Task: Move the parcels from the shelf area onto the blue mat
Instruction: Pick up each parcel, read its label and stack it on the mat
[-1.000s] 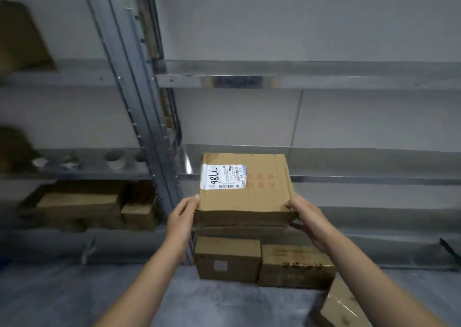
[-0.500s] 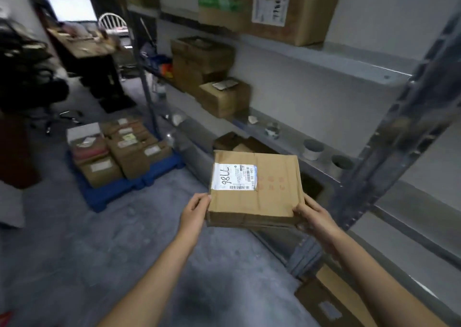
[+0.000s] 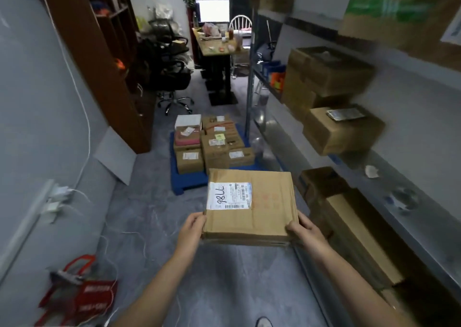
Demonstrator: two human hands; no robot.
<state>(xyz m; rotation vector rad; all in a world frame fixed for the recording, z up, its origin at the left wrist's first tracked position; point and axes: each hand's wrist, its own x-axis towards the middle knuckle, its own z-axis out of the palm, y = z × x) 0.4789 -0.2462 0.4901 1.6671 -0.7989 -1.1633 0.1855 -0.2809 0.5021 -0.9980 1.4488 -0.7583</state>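
I carry a flat brown cardboard parcel [image 3: 259,212] with a white label marked "98LL" in front of me, above the floor. My left hand [image 3: 190,229] grips its near left corner and my right hand [image 3: 305,229] grips its near right corner. Ahead on the floor lies the blue mat [image 3: 185,185], with several parcels [image 3: 214,147] stacked on it. The metal shelf [image 3: 389,177] runs along my right, with more cardboard boxes [image 3: 341,129] on its levels.
A grey wall with a socket and white cables [image 3: 59,194] is on my left. A red bag [image 3: 82,294] lies on the floor at lower left. A brown cabinet [image 3: 104,59], office chairs [image 3: 169,69] and a desk with a monitor [image 3: 214,39] stand beyond the mat.
The view has swung left from facing the shelf to looking down the aisle. The parcel has come off the shelf stack and stays held in both hands, with the mat now straight ahead.
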